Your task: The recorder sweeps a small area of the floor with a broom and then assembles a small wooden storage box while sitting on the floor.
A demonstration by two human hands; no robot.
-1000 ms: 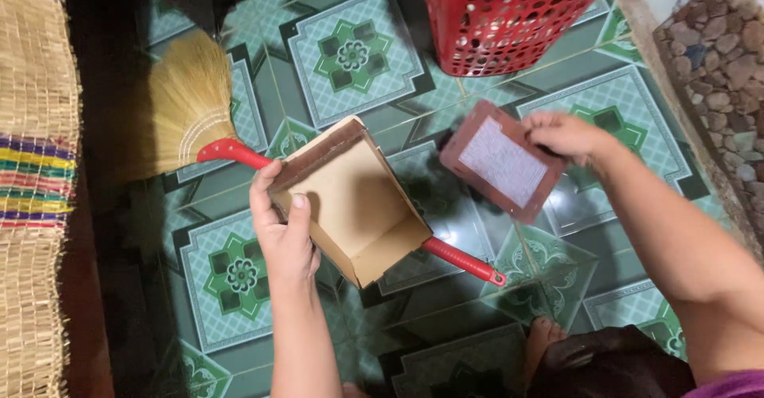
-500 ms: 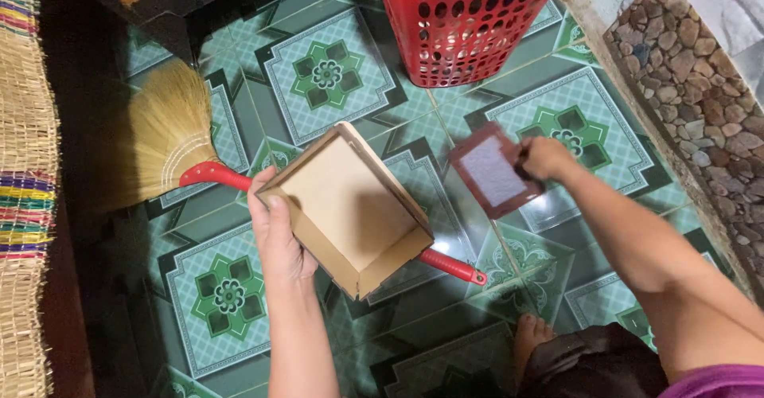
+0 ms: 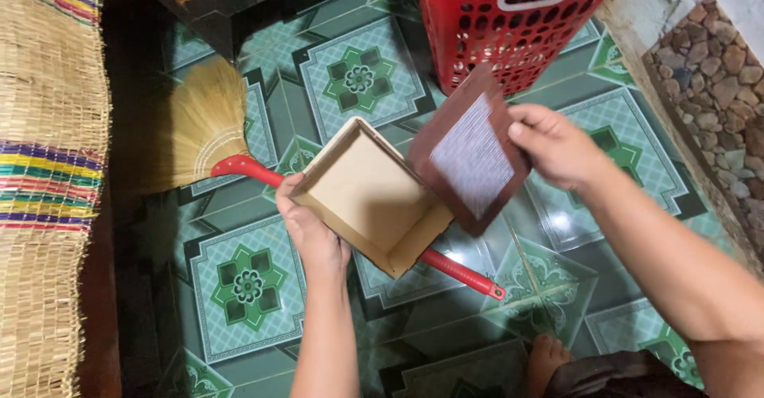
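Cardboard box (image 3: 370,199) and its brown lid (image 3: 469,158), one in each hand above a green patterned tile floor (image 3: 247,286).

The left hand (image 3: 312,231) is closed on the box's near left corner — thumb along the rim, fingers underneath — and holds the shallow tan box open side up, tilted. The right hand (image 3: 557,145) pinches the right edge of the lid, a dark brown panel with a grey woven face, which stands slanted just beside the box's far corner. Below them lies a straw broom (image 3: 203,127) with a red handle (image 3: 454,271) that runs under the box. A red basket (image 3: 509,24) stands beyond the lid, and a woven mat (image 3: 44,167) lies at the left.
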